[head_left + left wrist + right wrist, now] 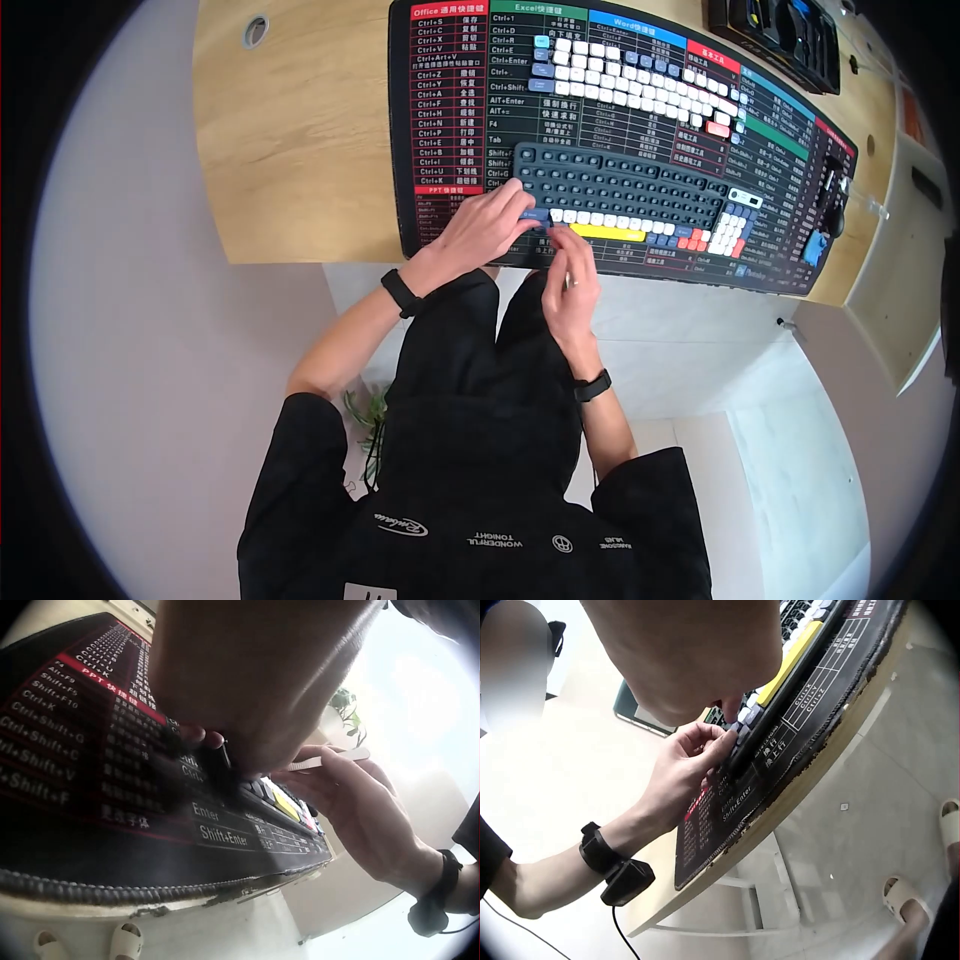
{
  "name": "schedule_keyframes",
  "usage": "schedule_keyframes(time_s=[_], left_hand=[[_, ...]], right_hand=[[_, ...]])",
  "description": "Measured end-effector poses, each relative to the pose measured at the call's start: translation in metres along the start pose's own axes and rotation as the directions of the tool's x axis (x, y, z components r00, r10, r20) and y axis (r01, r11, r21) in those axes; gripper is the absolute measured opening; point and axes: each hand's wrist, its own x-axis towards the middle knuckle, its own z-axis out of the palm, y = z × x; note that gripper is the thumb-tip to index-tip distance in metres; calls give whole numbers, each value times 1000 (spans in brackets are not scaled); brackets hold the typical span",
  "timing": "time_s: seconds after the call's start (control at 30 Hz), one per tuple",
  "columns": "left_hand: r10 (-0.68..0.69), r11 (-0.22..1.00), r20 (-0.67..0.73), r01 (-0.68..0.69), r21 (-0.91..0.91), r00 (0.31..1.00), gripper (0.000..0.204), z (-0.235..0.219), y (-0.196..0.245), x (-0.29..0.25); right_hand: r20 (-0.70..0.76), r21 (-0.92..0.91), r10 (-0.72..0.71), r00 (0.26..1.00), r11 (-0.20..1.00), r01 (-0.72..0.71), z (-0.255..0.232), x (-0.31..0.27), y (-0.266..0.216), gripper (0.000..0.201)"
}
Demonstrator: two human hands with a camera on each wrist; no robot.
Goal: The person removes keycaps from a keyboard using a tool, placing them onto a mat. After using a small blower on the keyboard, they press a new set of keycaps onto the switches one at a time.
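Observation:
A dark mechanical keyboard (620, 185) lies on the printed desk mat. Its bottom rows carry white and blue keycaps and a yellow spacebar (606, 233); the upper rows are bare switches. My left hand (485, 228) grips the keyboard's left end, thumb by the blue keycaps (742, 729) at the lower left corner. Close beside it, my right hand (572, 295) pinches slim silver tweezers (330, 759) at the keyboard's front edge. The tweezers' tips are hidden behind the left forearm in the left wrist view.
Loose keycaps (640, 80) stand in rows on the mat (440, 150) behind the keyboard. A black box (775, 40) sits at the back right, and small dark items (830, 200) lie at the mat's right end. The wooden desk (290, 130) extends left, with a round hole.

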Motion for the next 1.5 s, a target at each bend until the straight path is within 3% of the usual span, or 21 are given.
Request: schedule_keyframes(time_s=[0.03,0.1,0.17,0.23,0.3,0.37,0.5,0.57,0.6,0.67,0.7,0.73,0.77,0.8,0.87,0.9,0.97,1.0,1.07,1.33,1.5], left_hand=[[15,1000,3,-15,-5,1000,28,-2,0,1],[30,1000,8,-30,-9,1000,28,-4,0,3],[44,999,14,-44,-3,999,27,-6,-1,4],[45,999,27,-44,-15,999,26,-5,-2,3],[45,999,35,-44,-28,998,26,-3,-4,4],[117,993,-12,-117,-26,993,25,-5,-4,4],[88,990,-20,-89,-111,996,23,-16,5,6],[17,986,-191,-47,-158,981,20,-23,8,10],[21,986,-193,-52,-158,981,20,-26,9,11],[-406,823,-133,298,-484,904,21,-34,8,16],[-494,739,-57,384,-553,868,18,-41,3,21],[-491,745,-68,378,-550,868,18,-45,-1,28],[-516,657,-41,365,-659,856,17,-48,-6,35],[-540,554,-9,348,-756,842,15,-50,-11,41],[-539,549,12,362,-754,843,13,-53,-20,53],[-532,539,39,373,-755,846,11,-52,-24,59],[-520,532,46,366,-763,853,16,-48,-31,73],[-525,533,45,369,-762,850,16,-44,-33,77],[-551,596,47,432,-677,833,15,-39,-32,89],[-664,641,-48,535,-550,747,24,-32,-33,105],[-677,666,-78,563,-490,732,25,-38,-25,106]], right_hand=[[-19,206,143,990,969,-136,0,3,1,25],[-2,523,384,923,788,-326,0,7,1,31],[65,630,432,899,681,-373,-5,12,9,36],[101,672,461,881,622,-403,-9,12,14,38],[228,752,537,812,433,-497,-11,12,21,41],[232,760,543,807,417,-498,-10,12,23,42],[219,798,517,827,393,-457,-22,21,16,41],[217,808,493,843,394,-438,-31,29,11,42],[219,819,466,857,390,-422,-35,34,7,43],[215,828,460,861,381,-411,-44,45,1,39],[226,835,432,873,375,-402,-49,52,0,36],[239,843,401,884,366,-394,-53,59,2,33],[252,837,388,887,373,-401,-54,67,7,29],[250,818,412,876,394,-419,-54,76,12,29],[353,659,405,843,532,-531,-63,103,17,26],[355,661,408,841,527,-535,-62,114,16,26],[409,426,387,826,720,-548,-59,140,13,24],[415,427,385,825,718,-550,-56,149,12,24],[325,56,310,893,937,-345,-47,167,11,23],[316,-223,328,890,938,-266,-17,194,11,24],[331,-385,312,891,906,-175,-8,198,5,29]])
